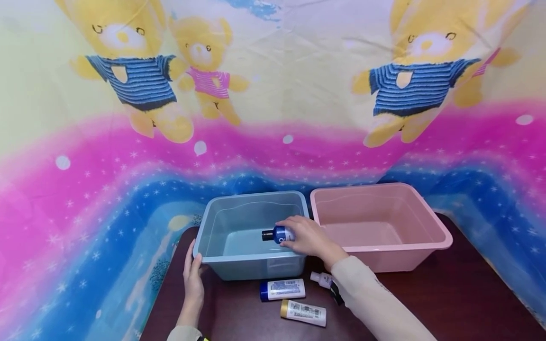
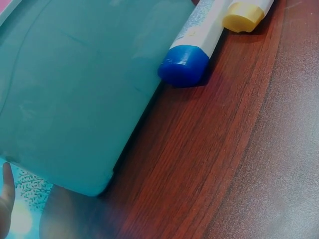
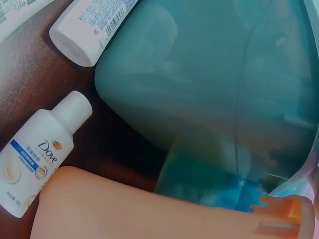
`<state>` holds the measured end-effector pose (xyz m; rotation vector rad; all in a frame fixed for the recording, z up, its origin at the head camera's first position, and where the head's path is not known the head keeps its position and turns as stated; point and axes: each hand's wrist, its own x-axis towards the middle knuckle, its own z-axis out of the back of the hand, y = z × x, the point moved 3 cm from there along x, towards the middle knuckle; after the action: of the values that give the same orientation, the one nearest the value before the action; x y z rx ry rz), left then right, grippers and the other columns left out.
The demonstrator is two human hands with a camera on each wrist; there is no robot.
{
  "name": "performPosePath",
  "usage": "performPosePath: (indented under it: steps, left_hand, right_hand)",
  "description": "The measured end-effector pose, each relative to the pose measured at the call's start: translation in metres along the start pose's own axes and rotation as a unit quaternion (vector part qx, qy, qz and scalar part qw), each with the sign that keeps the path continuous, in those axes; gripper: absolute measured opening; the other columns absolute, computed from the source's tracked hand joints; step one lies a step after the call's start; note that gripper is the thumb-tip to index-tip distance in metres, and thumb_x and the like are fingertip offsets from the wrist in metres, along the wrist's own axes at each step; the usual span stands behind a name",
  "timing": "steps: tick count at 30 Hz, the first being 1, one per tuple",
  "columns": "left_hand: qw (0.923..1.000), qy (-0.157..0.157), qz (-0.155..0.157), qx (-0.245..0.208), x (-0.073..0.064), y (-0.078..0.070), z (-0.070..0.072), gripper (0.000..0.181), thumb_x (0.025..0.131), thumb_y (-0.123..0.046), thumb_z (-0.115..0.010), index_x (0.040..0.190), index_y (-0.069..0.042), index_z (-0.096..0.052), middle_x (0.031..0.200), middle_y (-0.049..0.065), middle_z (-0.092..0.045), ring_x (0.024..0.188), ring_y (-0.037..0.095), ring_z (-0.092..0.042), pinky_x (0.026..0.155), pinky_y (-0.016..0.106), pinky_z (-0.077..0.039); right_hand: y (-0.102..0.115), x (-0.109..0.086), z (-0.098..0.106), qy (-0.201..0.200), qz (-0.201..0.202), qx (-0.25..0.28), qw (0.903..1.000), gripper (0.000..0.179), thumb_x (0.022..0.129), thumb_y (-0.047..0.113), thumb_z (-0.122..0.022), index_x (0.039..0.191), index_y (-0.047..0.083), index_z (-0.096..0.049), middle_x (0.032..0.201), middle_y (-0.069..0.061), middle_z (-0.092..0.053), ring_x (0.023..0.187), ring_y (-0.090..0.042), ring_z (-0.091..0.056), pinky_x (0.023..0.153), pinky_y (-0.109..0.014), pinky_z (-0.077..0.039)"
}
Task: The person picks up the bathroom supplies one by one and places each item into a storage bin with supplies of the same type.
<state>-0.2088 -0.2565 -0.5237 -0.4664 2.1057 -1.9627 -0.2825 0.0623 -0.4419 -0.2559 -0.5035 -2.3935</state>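
My right hand [image 1: 309, 237] holds a small dark blue bottle [image 1: 279, 234] with a black cap over the blue basin [image 1: 256, 268]. The bottle lies sideways, its cap toward the left. At the basin's front left corner, my left hand [image 1: 193, 279] grips the rim, thumb on top and fingers along the outside. In the left wrist view only a fingertip [image 2: 7, 181] shows beside the basin wall. A white Dove bottle [image 3: 37, 159] lies on the table under my right forearm.
In front of the basin lie a white bottle with a blue cap [image 1: 283, 289] and a white bottle with a gold cap [image 1: 304, 312]. A pink basin [image 1: 379, 259] stands to the right on the dark wooden table [image 1: 239, 315]. Behind hangs a bear-print cloth [image 1: 281, 94].
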Motion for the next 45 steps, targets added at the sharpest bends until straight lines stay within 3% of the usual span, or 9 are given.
performPosePath:
  steps: [5,9,12,17,25,34,45]
  left_hand:
    - [1.0,0.003,0.0,0.0,-0.005,-0.009,-0.001,0.052,0.108,-0.028,-0.038,0.158,-0.024,-0.027,0.159,0.006,-0.029,0.126,0.012,-0.043,0.103,0.044,-0.033]
    - [0.9999,0.008,-0.002,-0.006,-0.008,-0.016,-0.002,0.052,0.108,-0.025,-0.039,0.158,-0.02,-0.027,0.158,0.008,-0.029,0.127,0.015,-0.043,0.098,0.034,-0.037]
    - [1.0,0.007,-0.004,-0.006,-0.004,-0.012,-0.001,0.051,0.108,-0.027,-0.038,0.158,-0.022,-0.028,0.158,0.006,-0.03,0.126,0.012,-0.043,0.097,0.031,-0.037]
    - [0.9999,0.002,-0.015,-0.003,0.002,-0.001,0.0,0.05,0.108,-0.03,-0.038,0.157,-0.027,-0.029,0.157,0.002,-0.031,0.125,0.009,-0.043,0.1,0.04,-0.035]
    - [0.9997,0.004,-0.025,-0.003,0.002,-0.002,-0.001,0.051,0.108,-0.032,-0.038,0.157,-0.027,-0.029,0.157,0.001,-0.031,0.124,0.009,-0.044,0.1,0.043,-0.034]
    - [0.9999,0.0,0.001,0.012,0.005,0.003,0.002,0.053,0.107,-0.035,-0.04,0.158,-0.028,-0.027,0.159,0.001,-0.028,0.125,0.008,-0.042,0.1,0.043,-0.035]
    - [0.9998,-0.001,0.002,0.018,0.003,0.003,0.003,0.053,0.107,-0.036,-0.041,0.158,-0.028,-0.027,0.158,0.001,-0.03,0.122,0.004,-0.044,0.097,0.034,-0.038]
  right_hand:
    - [-0.001,0.003,-0.003,0.02,-0.002,-0.018,0.9996,0.055,0.084,0.04,-0.079,0.133,0.02,-0.064,0.119,0.0,-0.066,0.108,-0.017,-0.061,0.092,-0.037,-0.051]
    - [-0.002,0.005,-0.003,0.022,-0.002,-0.016,0.9996,0.055,0.084,0.039,-0.079,0.133,0.019,-0.064,0.12,-0.001,-0.066,0.108,-0.018,-0.06,0.091,-0.038,-0.051]
    - [-0.003,0.005,-0.004,0.025,-0.009,-0.012,0.9996,0.055,0.084,0.038,-0.079,0.133,0.018,-0.064,0.12,-0.001,-0.066,0.109,-0.018,-0.06,0.091,-0.038,-0.052]
    - [-0.005,0.004,-0.003,0.037,-0.025,-0.001,0.999,0.054,0.085,0.037,-0.079,0.133,0.018,-0.064,0.121,-0.002,-0.065,0.109,-0.019,-0.06,0.092,-0.04,-0.051]
    - [-0.006,0.004,-0.003,0.041,-0.04,0.01,0.9983,0.052,0.085,0.036,-0.079,0.132,0.018,-0.065,0.122,-0.004,-0.065,0.111,-0.021,-0.06,0.093,-0.041,-0.05]
    - [-0.005,0.003,-0.004,0.043,-0.05,0.009,0.9978,0.052,0.085,0.036,-0.079,0.132,0.019,-0.065,0.122,-0.002,-0.065,0.11,-0.019,-0.059,0.093,-0.04,-0.05]
    - [-0.001,0.001,-0.002,0.036,-0.056,0.016,0.9976,0.051,0.085,0.033,-0.08,0.131,0.017,-0.065,0.12,-0.004,-0.065,0.108,-0.02,-0.06,0.091,-0.04,-0.051]
